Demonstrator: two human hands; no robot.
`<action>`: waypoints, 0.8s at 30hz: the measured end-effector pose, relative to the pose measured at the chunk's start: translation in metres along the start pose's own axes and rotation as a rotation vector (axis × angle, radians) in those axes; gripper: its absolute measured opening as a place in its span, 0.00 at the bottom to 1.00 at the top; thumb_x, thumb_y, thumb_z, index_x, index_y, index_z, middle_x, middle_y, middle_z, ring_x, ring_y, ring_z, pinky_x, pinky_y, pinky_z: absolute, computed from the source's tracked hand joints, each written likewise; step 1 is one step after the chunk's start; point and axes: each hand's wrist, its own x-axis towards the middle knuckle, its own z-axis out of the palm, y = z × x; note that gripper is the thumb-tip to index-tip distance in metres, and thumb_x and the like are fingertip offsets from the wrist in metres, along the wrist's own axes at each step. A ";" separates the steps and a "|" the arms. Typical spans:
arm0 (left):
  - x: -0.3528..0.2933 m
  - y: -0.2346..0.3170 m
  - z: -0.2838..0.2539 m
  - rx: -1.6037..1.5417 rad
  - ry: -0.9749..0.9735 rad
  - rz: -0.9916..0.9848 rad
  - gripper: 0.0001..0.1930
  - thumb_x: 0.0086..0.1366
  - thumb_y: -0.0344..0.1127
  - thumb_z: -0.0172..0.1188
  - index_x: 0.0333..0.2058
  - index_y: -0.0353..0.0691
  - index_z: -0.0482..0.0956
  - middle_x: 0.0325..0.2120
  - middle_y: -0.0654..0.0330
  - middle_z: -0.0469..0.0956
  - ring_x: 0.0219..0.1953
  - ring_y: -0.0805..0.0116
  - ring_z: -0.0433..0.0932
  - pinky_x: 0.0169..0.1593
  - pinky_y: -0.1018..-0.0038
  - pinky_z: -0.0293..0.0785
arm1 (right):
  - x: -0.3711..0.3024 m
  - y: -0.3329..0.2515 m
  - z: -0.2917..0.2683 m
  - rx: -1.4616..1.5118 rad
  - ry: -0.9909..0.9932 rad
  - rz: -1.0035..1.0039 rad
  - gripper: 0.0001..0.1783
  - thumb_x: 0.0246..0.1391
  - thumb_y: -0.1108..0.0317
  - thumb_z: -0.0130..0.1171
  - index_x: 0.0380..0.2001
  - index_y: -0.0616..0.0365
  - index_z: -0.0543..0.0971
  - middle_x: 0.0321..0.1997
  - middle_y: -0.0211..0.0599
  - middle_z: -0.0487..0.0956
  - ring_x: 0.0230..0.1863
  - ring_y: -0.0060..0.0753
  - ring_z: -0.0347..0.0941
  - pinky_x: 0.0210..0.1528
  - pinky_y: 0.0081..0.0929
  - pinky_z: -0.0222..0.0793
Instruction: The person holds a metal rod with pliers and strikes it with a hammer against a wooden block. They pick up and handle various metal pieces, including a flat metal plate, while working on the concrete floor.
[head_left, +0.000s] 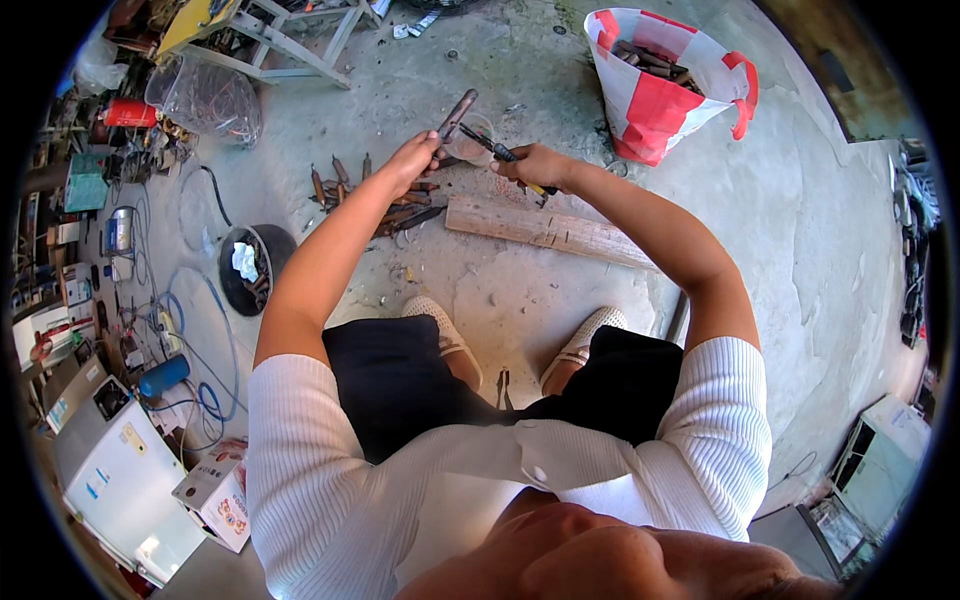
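Note:
My left hand (415, 158) is closed around a brown, rust-coloured metal rod (458, 112), which sticks out away from me. Closed too, my right hand (532, 167) grips a hand tool (500, 151) with a slim dark end and black and yellow on its handle; its exact kind is unclear. The tool's tip points toward the rod, close to it. Beneath and between the hands is a clear round container (476, 130), partly covered. Several similar brown rods (340, 185) lie in a loose pile on the floor by my left forearm.
A wooden beam (540, 228) lies in front of my feet. At the far right stands a red-and-white bag (650, 115) of brown pieces. A black bucket (232, 288), blue hose (222, 300) and clutter are on the left. Pliers-like tool (504, 384) lies between my feet.

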 end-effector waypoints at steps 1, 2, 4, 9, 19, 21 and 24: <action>-0.001 0.000 0.000 0.000 0.004 -0.004 0.16 0.73 0.47 0.38 0.48 0.45 0.69 0.31 0.72 0.65 0.28 0.81 0.61 0.33 0.80 0.60 | -0.001 -0.003 0.000 0.003 -0.007 0.013 0.23 0.51 0.46 0.61 0.29 0.58 0.77 0.24 0.28 0.71 0.27 0.22 0.66 0.30 0.24 0.62; 0.000 -0.002 -0.001 -0.001 -0.001 0.002 0.16 0.73 0.47 0.38 0.48 0.45 0.69 0.30 0.72 0.64 0.27 0.81 0.60 0.33 0.79 0.61 | -0.001 -0.005 0.000 0.005 -0.014 0.027 0.23 0.51 0.46 0.61 0.29 0.58 0.77 0.24 0.28 0.72 0.27 0.23 0.66 0.30 0.23 0.62; 0.005 -0.004 -0.002 -0.001 -0.015 0.017 0.16 0.73 0.46 0.38 0.48 0.45 0.70 0.29 0.72 0.64 0.27 0.81 0.60 0.34 0.78 0.65 | 0.007 0.002 0.000 0.043 -0.015 0.004 0.21 0.52 0.48 0.61 0.31 0.59 0.77 0.24 0.28 0.72 0.26 0.23 0.66 0.30 0.23 0.63; 0.010 -0.007 -0.002 -0.098 -0.043 -0.027 0.16 0.73 0.45 0.37 0.48 0.45 0.70 0.26 0.72 0.62 0.24 0.81 0.59 0.34 0.71 0.74 | 0.014 0.007 -0.003 0.006 -0.024 -0.049 0.25 0.49 0.47 0.61 0.32 0.62 0.79 0.28 0.35 0.76 0.31 0.29 0.71 0.35 0.29 0.67; 0.012 -0.006 -0.005 0.059 -0.012 0.101 0.17 0.72 0.48 0.40 0.45 0.43 0.71 0.23 0.71 0.64 0.24 0.80 0.59 0.31 0.81 0.60 | 0.016 0.008 -0.007 -0.024 -0.003 -0.048 0.19 0.51 0.53 0.61 0.31 0.60 0.78 0.24 0.29 0.73 0.24 0.22 0.68 0.28 0.24 0.64; 0.022 -0.014 -0.005 0.263 0.098 0.186 0.17 0.72 0.49 0.41 0.45 0.42 0.70 0.24 0.70 0.65 0.25 0.78 0.61 0.33 0.79 0.61 | 0.016 0.007 -0.007 0.010 -0.011 -0.049 0.19 0.51 0.52 0.61 0.30 0.61 0.78 0.24 0.29 0.73 0.24 0.22 0.68 0.28 0.24 0.64; 0.027 -0.022 -0.005 0.385 0.171 0.220 0.18 0.71 0.49 0.43 0.46 0.41 0.70 0.25 0.68 0.67 0.28 0.75 0.64 0.35 0.77 0.63 | 0.012 0.000 -0.007 0.042 -0.025 -0.025 0.20 0.51 0.52 0.61 0.30 0.61 0.78 0.24 0.30 0.73 0.25 0.23 0.68 0.28 0.23 0.64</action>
